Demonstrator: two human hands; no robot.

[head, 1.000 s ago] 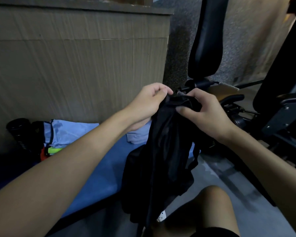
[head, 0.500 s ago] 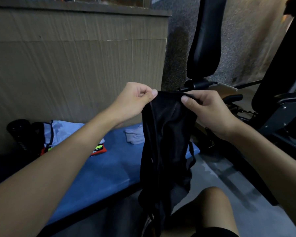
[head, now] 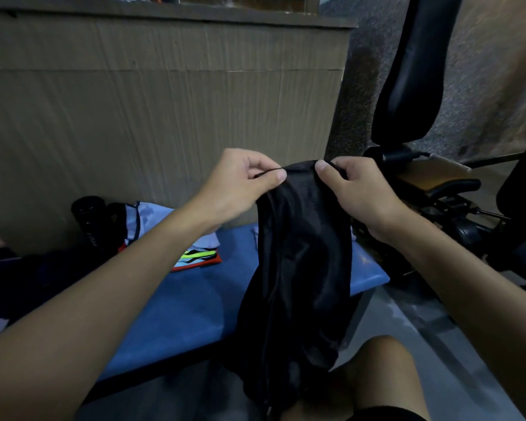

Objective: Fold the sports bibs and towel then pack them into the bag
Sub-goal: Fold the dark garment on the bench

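At frame centre, left hand [head: 240, 183] and right hand [head: 357, 189] both pinching top edge of black bag [head: 298, 268], hanging over blue bench [head: 189, 302].

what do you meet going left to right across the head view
black cylinder → stack of bibs → left hand → black bag, held at its top by both hands → right hand → black padded seat back
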